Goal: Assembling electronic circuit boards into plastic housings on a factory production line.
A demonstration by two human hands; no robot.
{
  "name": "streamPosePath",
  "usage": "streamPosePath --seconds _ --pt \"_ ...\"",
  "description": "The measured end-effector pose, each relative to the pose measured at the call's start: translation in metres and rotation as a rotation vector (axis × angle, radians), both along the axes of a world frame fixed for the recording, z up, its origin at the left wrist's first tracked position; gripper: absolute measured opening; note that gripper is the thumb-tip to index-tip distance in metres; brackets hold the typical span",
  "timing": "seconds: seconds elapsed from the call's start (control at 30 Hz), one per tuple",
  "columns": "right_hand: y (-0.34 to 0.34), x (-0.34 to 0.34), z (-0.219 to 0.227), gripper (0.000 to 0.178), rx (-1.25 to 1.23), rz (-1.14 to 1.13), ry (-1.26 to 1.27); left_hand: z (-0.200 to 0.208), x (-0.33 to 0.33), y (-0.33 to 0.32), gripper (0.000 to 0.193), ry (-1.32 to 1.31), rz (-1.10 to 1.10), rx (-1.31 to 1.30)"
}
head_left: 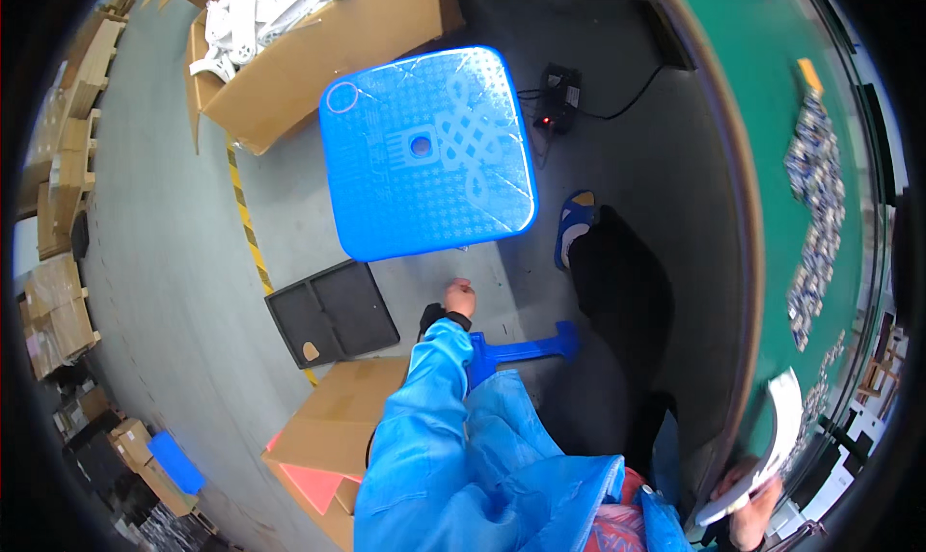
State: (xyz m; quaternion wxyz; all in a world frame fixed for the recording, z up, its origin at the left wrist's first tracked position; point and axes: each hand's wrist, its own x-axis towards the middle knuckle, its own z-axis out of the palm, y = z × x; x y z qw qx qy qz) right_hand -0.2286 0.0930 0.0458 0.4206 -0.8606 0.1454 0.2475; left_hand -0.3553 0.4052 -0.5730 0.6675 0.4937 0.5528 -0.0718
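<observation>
My left hand point(460, 297) reaches down toward the floor in a blue sleeve, fingers curled into a fist with nothing visible in it. It hangs just below the near edge of a blue square plastic stool seat point(429, 151) and beside a black tray point(333, 313) lying on the floor. At the lower right my right hand point(755, 499) grips a white curved plastic part point(783, 427) next to the edge of the green table point(762, 118).
An open cardboard box point(318, 60) of white plastic parts stands at the back. A closed carton point(347, 417) sits by my left side. Several small blue-white pieces point(815, 185) lie on the green table. My blue shoe point(576, 219), a blue stool bar point(526, 349) and a power strip point(558, 98) are on the floor.
</observation>
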Motion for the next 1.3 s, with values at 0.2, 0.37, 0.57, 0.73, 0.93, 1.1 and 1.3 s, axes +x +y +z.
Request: streamPosePath --seconds 0.2,0.37,0.57,0.73,0.93,1.1,1.3 --pt "0.021 0.021 0.005 0.045 -0.205 -0.047 0.114 -0.092 0.016 -0.016 0.025 0.447 -0.606 0.666" --pt "0.044 0.045 0.007 0.044 -0.337 -0.076 0.178 -0.148 0.039 -0.013 0.025 0.533 -0.617 0.616" --pt "0.055 0.069 0.005 0.042 -0.449 -0.106 0.227 -0.205 0.052 -0.005 0.025 0.625 -0.624 0.526" --pt "0.064 0.072 0.002 0.041 -0.481 -0.12 0.238 -0.22 0.055 -0.005 0.026 0.601 -0.58 0.478" --pt "0.054 0.067 0.011 0.04 -0.414 -0.085 0.218 -0.186 0.019 -0.039 0.028 0.402 -0.361 0.416" --pt "0.032 0.037 0.015 0.039 -0.223 0.002 0.182 -0.102 -0.058 -0.064 0.029 -0.042 0.142 0.259" --pt "-0.006 -0.042 0.036 0.038 0.15 0.004 -0.031 0.241 0.047 -0.016 0.021 -0.504 0.087 0.119"
